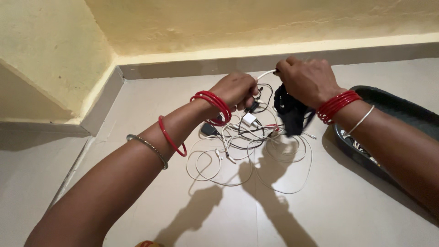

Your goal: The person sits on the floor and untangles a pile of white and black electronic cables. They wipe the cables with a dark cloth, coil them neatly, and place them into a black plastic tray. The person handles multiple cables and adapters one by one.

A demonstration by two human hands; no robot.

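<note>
I am stretching a white cable [266, 73] taut between left hand [238, 89] and right hand [307, 81], both grips clenched on it. This is lifting the cable tangle [247, 146] off the floor [320, 206] for separating.

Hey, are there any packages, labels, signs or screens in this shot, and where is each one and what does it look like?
None in view: no package, label, sign or screen.
What shows is a tangle of white and black cables on the floor, held up by the left hand and right hand, and a dark tray at the right.
</note>
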